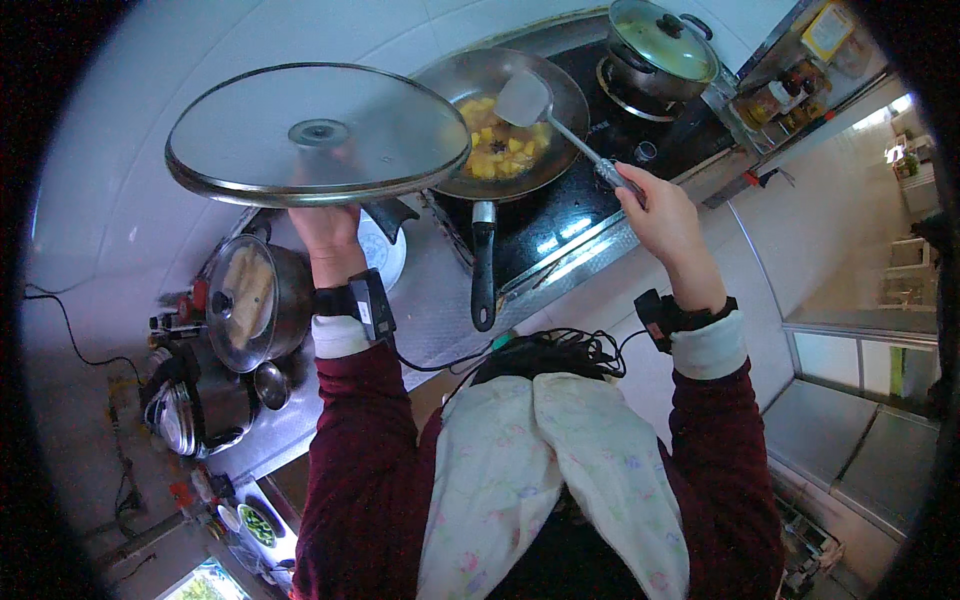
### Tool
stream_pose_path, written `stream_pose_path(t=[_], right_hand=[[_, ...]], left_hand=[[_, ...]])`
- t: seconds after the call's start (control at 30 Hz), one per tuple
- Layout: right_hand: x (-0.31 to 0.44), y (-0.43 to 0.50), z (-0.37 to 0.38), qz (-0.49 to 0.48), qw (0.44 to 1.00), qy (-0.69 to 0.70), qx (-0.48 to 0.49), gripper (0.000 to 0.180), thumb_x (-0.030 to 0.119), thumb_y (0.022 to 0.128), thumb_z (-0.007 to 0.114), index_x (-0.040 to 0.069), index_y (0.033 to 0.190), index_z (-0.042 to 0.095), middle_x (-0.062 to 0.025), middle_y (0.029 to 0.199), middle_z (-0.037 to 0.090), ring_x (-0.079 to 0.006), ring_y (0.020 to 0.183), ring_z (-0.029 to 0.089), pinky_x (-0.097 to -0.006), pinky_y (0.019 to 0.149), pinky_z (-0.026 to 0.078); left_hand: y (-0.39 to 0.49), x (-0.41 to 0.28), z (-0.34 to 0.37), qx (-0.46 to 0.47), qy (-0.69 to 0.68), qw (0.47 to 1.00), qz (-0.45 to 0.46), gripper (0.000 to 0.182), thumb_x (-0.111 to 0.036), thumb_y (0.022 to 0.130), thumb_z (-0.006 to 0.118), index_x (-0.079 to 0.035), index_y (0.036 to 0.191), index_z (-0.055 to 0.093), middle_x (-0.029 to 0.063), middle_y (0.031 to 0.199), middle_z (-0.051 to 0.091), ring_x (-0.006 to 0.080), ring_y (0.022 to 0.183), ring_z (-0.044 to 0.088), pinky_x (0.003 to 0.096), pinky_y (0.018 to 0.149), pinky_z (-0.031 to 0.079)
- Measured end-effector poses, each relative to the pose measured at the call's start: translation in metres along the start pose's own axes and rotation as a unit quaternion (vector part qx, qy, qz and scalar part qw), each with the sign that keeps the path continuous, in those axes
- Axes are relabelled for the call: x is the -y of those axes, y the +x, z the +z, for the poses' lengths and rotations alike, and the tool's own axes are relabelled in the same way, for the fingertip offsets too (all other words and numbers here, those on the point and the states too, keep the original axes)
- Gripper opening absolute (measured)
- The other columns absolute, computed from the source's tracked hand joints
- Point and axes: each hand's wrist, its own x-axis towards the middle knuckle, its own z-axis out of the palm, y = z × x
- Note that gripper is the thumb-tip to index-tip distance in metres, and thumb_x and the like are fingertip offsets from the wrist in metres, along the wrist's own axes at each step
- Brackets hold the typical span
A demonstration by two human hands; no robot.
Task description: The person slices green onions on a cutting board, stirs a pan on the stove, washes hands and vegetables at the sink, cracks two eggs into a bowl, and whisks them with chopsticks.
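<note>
My left hand [330, 217] holds up a large glass lid [247, 142] with a metal rim; the fingers are partly hidden behind the fogged glass. The lid overlaps the left side of a frying pan [562, 97] on the stove. Yellow chunks and a dark star-shaped spice lie in liquid in the pan [502, 150]. My right hand [652, 210] grips the handle of a metal spatula [525, 99], whose blade is over the pan. The pan's black handle [484, 270] points towards me, with neither hand on it.
A lidded pot [664, 45] stands on the back right burner. Left on the metal counter [330, 375] are a white plate [382, 251], a glass-lidded pot [281, 300], a ladle [271, 385] and a pressure cooker [217, 412]. Condiment jars [765, 105] stand at the right.
</note>
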Motion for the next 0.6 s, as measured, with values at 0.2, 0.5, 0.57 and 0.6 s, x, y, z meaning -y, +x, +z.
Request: stream_pose_path(t=[0.2, 0.5, 0.57, 0.6], right_hand=[[-0.007, 0.015, 0.015, -0.002, 0.993, 0.068, 0.094, 0.032, 0.025, 0.081, 0.054, 0.008, 0.108, 0.06, -0.0151, 0.095, 0.063, -0.0314, 0.086, 0.06, -0.0377, 0.076, 0.046], [-0.009, 0.009, 0.005, -0.042, 0.987, 0.093, 0.125, 0.03, 0.015, 0.083, 0.056, 0.0, 0.109, 0.057, -0.013, 0.092, 0.063, -0.0175, 0.079, 0.058, -0.0278, 0.07, 0.046], [-0.008, 0.008, 0.002, -0.019, 0.986, 0.098, 0.132, 0.031, 0.015, 0.083, 0.056, 0.0, 0.109, 0.057, -0.0136, 0.093, 0.063, -0.0185, 0.08, 0.059, -0.0284, 0.071, 0.046], [-0.008, 0.008, 0.001, -0.005, 0.985, 0.103, 0.136, 0.031, 0.015, 0.083, 0.056, 0.0, 0.109, 0.057, -0.0139, 0.093, 0.063, -0.019, 0.08, 0.059, -0.0287, 0.071, 0.046]], left_hand=[[-0.005, -0.008, 0.008, -0.017, 0.065, 0.997, 0.043, 0.034, -0.031, 0.088, 0.045, -0.003, 0.105, 0.053, 0.0114, 0.091, 0.06, 0.019, 0.082, 0.059, 0.0275, 0.063, 0.051], [0.001, -0.013, -0.003, 0.006, 0.023, 0.999, 0.026, 0.034, -0.031, 0.089, 0.043, -0.005, 0.108, 0.051, 0.0104, 0.098, 0.058, 0.0196, 0.085, 0.058, 0.0264, 0.063, 0.052], [0.0, -0.013, -0.003, -0.003, 0.027, 0.999, 0.028, 0.034, -0.03, 0.089, 0.043, -0.004, 0.109, 0.051, 0.0104, 0.098, 0.058, 0.0197, 0.086, 0.058, 0.0271, 0.064, 0.052], [-0.001, -0.013, -0.002, -0.002, 0.028, 0.999, 0.031, 0.033, -0.03, 0.089, 0.044, -0.004, 0.109, 0.051, 0.0103, 0.099, 0.058, 0.0195, 0.086, 0.058, 0.0268, 0.064, 0.052]])
